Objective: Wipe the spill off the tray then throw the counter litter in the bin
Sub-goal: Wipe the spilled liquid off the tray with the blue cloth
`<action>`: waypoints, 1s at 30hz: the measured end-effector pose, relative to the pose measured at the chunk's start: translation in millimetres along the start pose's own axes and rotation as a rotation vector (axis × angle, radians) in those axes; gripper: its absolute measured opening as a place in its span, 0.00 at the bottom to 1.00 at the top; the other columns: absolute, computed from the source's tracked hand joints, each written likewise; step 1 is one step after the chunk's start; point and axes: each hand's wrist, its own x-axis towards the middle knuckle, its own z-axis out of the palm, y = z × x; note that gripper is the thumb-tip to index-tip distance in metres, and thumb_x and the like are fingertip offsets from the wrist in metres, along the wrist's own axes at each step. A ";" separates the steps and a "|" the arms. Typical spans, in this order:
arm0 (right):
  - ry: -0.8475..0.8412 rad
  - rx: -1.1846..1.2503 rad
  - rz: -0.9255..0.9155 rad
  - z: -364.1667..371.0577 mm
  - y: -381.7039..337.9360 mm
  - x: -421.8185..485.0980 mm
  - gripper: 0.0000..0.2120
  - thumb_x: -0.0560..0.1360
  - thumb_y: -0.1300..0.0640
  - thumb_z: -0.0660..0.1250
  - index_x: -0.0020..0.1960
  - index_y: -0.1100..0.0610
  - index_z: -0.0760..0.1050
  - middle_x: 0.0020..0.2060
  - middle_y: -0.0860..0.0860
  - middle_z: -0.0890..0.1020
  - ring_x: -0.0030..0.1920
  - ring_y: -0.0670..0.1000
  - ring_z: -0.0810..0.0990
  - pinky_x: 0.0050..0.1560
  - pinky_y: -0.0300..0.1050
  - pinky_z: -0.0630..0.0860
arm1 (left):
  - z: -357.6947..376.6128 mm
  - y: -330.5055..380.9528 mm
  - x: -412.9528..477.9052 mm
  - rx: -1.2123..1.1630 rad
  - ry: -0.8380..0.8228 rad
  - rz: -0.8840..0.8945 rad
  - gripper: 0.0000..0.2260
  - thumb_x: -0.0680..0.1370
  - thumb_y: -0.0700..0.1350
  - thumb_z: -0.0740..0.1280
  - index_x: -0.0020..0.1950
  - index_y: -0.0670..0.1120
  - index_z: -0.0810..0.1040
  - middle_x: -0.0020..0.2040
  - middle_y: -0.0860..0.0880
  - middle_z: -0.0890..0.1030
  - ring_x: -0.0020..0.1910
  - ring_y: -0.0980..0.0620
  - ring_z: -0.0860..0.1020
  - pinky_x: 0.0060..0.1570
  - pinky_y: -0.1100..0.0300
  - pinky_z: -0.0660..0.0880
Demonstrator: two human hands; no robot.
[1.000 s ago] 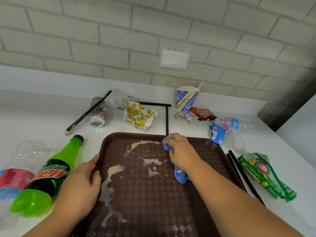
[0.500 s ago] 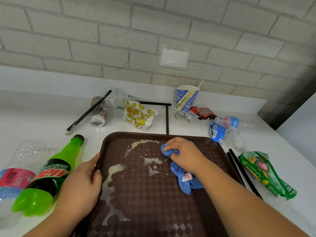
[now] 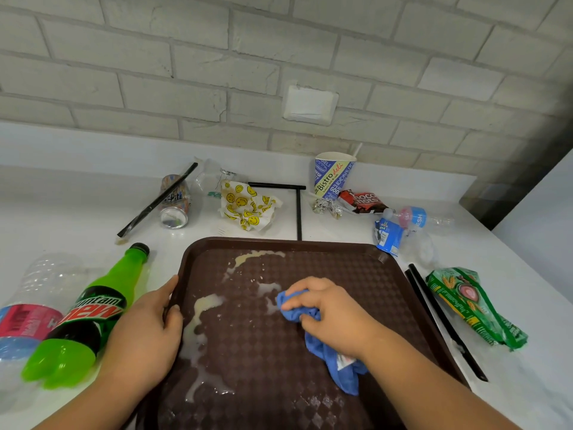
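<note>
My right hand (image 3: 328, 311) curls round a crumpled blue cloth (image 3: 336, 364), pressing it onto the middle of the brown textured plastic tray (image 3: 356, 268). My left hand (image 3: 145, 333) grips the tray's left rim. The tray sits low centre on the white surface (image 3: 77, 218).

I judge the wiping about half done. The right side looks clean, but the milky white spill (image 3: 201, 308) streaks the left. No litter is binned yet: the green plastic soda bottle (image 3: 93, 308) lies lower left, the printed paper cup (image 3: 333, 175) stands upper centre and the green snack packet (image 3: 474, 305) lies right. I see no bin.
</note>
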 end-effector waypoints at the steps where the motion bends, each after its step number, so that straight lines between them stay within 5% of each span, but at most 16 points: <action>1: -0.034 0.061 -0.002 -2.1 -2.5 -1.9 0.17 0.73 0.66 0.65 0.55 0.48 0.81 0.58 0.40 0.75 0.61 0.42 0.71 0.63 0.28 0.65 | -0.1 -0.4 0.1 0.006 -0.002 0.000 0.22 0.77 0.42 0.61 0.72 0.52 0.67 0.62 0.44 0.77 0.60 0.43 0.75 0.54 0.52 0.72; 3: 0.037 0.081 0.050 -3.4 -0.8 -3.7 0.16 0.73 0.67 0.65 0.55 0.51 0.82 0.56 0.40 0.75 0.60 0.43 0.73 0.63 0.33 0.69 | -0.6 -0.7 0.5 0.019 -0.005 0.002 0.22 0.77 0.43 0.61 0.72 0.51 0.67 0.62 0.43 0.77 0.60 0.43 0.75 0.54 0.51 0.72; 6: 0.177 -0.048 0.112 5.1 -1.9 -10.8 0.16 0.75 0.64 0.64 0.58 0.49 0.79 0.57 0.37 0.71 0.61 0.43 0.68 0.62 0.24 0.64 | -0.4 0.3 0.2 0.019 -0.005 0.004 0.22 0.77 0.43 0.61 0.72 0.51 0.66 0.62 0.43 0.77 0.60 0.43 0.75 0.53 0.52 0.72; 10: 0.004 0.106 0.036 7.8 -10.9 -18.2 0.17 0.73 0.65 0.66 0.55 0.48 0.81 0.56 0.37 0.74 0.61 0.41 0.70 0.62 0.30 0.68 | -0.2 0.1 0.7 0.018 -0.005 0.006 0.22 0.77 0.42 0.61 0.72 0.51 0.67 0.61 0.43 0.77 0.59 0.42 0.75 0.53 0.52 0.72; 12: 0.085 0.094 0.074 6.0 -9.3 -19.5 0.16 0.73 0.65 0.65 0.55 0.49 0.81 0.55 0.36 0.73 0.60 0.42 0.71 0.62 0.34 0.69 | -0.6 0.0 0.5 0.022 -0.006 0.005 0.22 0.77 0.42 0.61 0.72 0.51 0.67 0.61 0.43 0.77 0.59 0.42 0.75 0.53 0.51 0.72; 15: 0.233 -0.079 0.131 12.8 -9.7 -26.0 0.16 0.75 0.63 0.63 0.58 0.48 0.79 0.53 0.35 0.68 0.58 0.43 0.66 0.58 0.25 0.64 | -0.5 0.6 -0.1 0.011 0.003 0.004 0.22 0.77 0.42 0.61 0.71 0.51 0.67 0.61 0.43 0.78 0.59 0.42 0.75 0.53 0.51 0.72; 20: -0.008 0.097 0.028 16.0 -16.7 -28.9 0.15 0.73 0.64 0.66 0.54 0.48 0.81 0.54 0.38 0.73 0.59 0.42 0.70 0.60 0.31 0.68 | -0.9 0.9 -0.3 0.012 0.004 0.014 0.22 0.77 0.42 0.61 0.71 0.51 0.68 0.59 0.43 0.79 0.57 0.42 0.76 0.50 0.52 0.72; 25: 0.222 -0.053 0.182 9.7 -6.6 -8.2 0.16 0.75 0.62 0.63 0.60 0.49 0.78 0.60 0.41 0.70 0.61 0.47 0.69 0.63 0.33 0.67 | -0.8 2.5 -1.0 0.013 0.004 0.011 0.22 0.77 0.42 0.61 0.71 0.51 0.68 0.59 0.42 0.78 0.57 0.42 0.76 0.50 0.52 0.72; 30: 0.005 -0.039 0.059 12.1 -24.2 -1.8 0.16 0.75 0.61 0.64 0.60 0.48 0.78 0.61 0.41 0.71 0.62 0.45 0.67 0.65 0.35 0.65 | -1.5 3.6 -1.1 0.010 0.003 0.001 0.22 0.77 0.42 0.62 0.71 0.50 0.68 0.61 0.42 0.78 0.58 0.41 0.76 0.51 0.52 0.72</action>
